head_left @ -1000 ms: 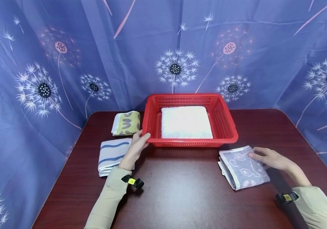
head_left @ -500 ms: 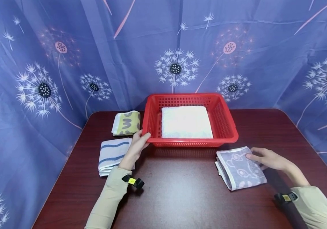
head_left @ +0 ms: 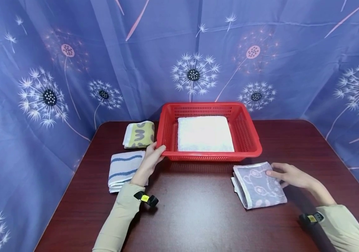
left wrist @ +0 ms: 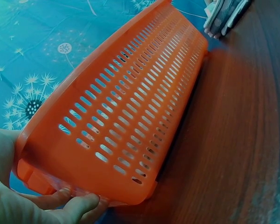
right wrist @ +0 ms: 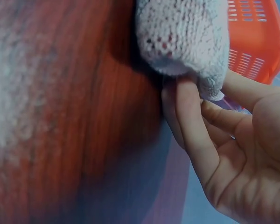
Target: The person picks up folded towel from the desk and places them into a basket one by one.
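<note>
My left hand (head_left: 149, 162) grips the front left corner of a red plastic basket (head_left: 212, 154); the left wrist view shows its fingers curled under the slotted basket's rim. Inside the basket lies a folded white towel (head_left: 205, 134). To the right, my right hand (head_left: 293, 177) pinches the right edge of a folded grey-purple towel (head_left: 261, 185) with a pale pattern and white border. Its thumb is on top. In the right wrist view, fingers reach beneath the towel's rounded fold (right wrist: 184, 39). The towel sits just in front of the basket's right corner.
A folded yellow-and-grey towel (head_left: 139, 134) lies left of the basket. Nearer stands a folded white towel with blue stripes (head_left: 125, 168), partly behind my left forearm. All rest on a dark red-brown table (head_left: 195, 206), with a blue dandelion-print curtain (head_left: 154, 52) behind.
My right hand and the grey-purple towel have shifted a little to the left along the table. The left hand and the basket have stayed in place.
</note>
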{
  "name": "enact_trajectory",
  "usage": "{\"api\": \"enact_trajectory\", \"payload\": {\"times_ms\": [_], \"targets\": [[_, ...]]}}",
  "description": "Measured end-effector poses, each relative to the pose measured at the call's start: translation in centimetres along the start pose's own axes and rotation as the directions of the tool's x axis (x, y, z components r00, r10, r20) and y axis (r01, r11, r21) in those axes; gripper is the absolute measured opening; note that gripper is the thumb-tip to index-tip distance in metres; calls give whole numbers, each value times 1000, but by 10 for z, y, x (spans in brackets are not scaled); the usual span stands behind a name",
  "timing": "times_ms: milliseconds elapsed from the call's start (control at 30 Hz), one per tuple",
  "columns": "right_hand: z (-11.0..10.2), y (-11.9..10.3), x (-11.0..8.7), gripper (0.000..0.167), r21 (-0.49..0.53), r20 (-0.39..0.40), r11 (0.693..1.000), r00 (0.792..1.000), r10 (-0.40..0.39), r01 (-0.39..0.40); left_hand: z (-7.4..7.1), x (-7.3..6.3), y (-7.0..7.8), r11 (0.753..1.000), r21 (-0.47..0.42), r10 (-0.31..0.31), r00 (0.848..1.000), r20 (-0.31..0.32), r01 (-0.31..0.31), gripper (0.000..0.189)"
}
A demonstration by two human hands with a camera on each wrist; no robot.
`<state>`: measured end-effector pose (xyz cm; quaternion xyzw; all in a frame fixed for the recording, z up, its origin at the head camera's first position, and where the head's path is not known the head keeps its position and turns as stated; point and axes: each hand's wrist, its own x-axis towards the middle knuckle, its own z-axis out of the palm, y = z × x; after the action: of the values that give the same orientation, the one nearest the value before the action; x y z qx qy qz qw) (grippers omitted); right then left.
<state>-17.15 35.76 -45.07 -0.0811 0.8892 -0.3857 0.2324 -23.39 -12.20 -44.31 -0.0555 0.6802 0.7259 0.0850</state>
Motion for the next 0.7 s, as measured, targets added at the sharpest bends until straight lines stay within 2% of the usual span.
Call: {"api": "enact_trajectory", "payload": {"times_ms": [300,533,700], "targets": [[3,-2,-1,48,78,34,995,997,-64,62,0,-2,0,1000,11,-7,1000,-1,7,47],[6,-6,1,48,72,36,997,998,-44,41,1,-1,1,1000,13,-6,1000,-4,6,47],[9,-8,2,46,79,42,995,997,-57,53,1,-1,1,1000,20,-10,1000,2,10,47]]}}
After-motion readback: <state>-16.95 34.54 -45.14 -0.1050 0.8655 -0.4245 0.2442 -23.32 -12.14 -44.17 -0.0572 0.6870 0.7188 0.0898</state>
